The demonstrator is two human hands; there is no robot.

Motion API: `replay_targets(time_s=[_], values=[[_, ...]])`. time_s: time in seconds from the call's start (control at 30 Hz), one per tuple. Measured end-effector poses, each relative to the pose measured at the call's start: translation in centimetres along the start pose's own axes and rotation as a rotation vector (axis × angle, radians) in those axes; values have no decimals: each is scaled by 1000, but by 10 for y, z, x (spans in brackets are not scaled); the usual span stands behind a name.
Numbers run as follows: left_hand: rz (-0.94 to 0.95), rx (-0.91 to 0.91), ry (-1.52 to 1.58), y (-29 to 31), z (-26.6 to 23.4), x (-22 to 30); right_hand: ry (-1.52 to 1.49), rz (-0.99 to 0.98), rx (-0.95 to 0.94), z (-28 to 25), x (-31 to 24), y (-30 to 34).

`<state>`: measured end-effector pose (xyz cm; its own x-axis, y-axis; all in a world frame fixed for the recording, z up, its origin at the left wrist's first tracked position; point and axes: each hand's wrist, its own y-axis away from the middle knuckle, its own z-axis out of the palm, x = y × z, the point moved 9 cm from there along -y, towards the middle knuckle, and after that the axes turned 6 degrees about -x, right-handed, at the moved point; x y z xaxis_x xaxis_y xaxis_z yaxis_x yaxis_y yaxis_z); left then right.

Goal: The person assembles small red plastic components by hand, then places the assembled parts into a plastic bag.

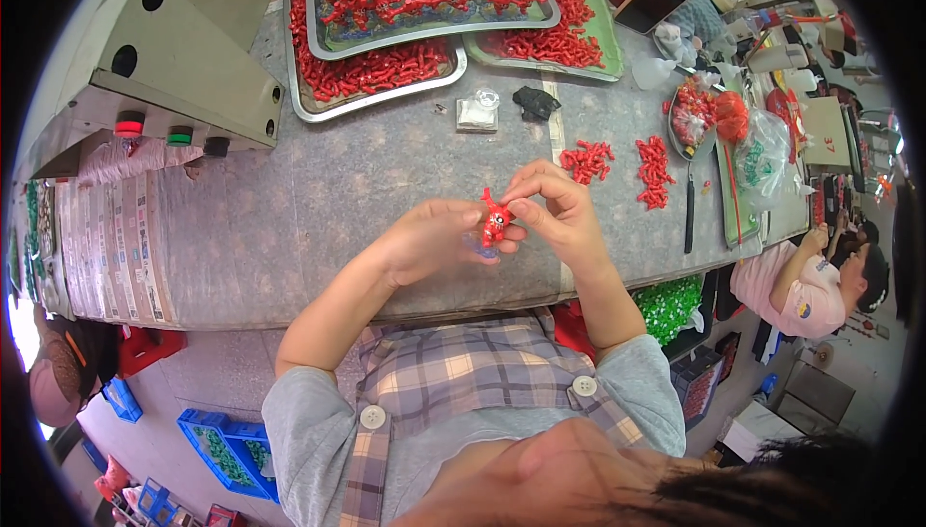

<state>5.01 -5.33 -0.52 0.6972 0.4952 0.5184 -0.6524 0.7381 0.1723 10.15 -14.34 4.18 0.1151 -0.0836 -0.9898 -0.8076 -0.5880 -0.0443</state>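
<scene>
"Where the left hand [431, 230] meets the right hand [558, 211], what is held?"

"A red figurine [497, 221], raised over the grey table [318, 209] near its front edge."

"How is each hand set?"

"The left closes on one side of it; the right pinches its upper part. Two small piles of red parts [655, 172] lie farther right; filled metal trays [434, 38] occupy the far side."

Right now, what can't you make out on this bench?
All in the head view:
Red figure: partly covered by the right hand.
Left hand: grip unclear, fingers partly hidden behind the figure.
Lower tray: partly hidden under the upper tray.
Upper tray: far end cut off by the top edge.
</scene>
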Motion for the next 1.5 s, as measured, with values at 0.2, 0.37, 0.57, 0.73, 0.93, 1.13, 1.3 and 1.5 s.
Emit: replay_targets(time_s=[0.2, 0.37, 0.57, 0.73, 0.93, 1.13, 1.3, 1.5], values=[[53, 77, -171, -1, -2, 4, 129, 2, 63, -4, -5, 5], [12, 163, -423, -9, -4, 2, 303, -22, 96, -6, -13, 9], [249, 361, -418, 8, -28, 22, 794, 24, 563, -120, -7, 26], [279, 428, -468, 7, -30, 25, 1318, 196, 544, -201, 16, 46], [215, 433, -372, 9, -22, 25, 1483, 257, 467, -195, 29, 41], [226, 376, -444, 10, -20, 27, 1349, 201, 632, -191, 4, 48], [289, 384, -641, 10, -15, 34, 254, 67, 479, -114, -11, 26], [394, 608, -791, 25, -26, 40, -337, 132, 160, -3, 13, -6]])
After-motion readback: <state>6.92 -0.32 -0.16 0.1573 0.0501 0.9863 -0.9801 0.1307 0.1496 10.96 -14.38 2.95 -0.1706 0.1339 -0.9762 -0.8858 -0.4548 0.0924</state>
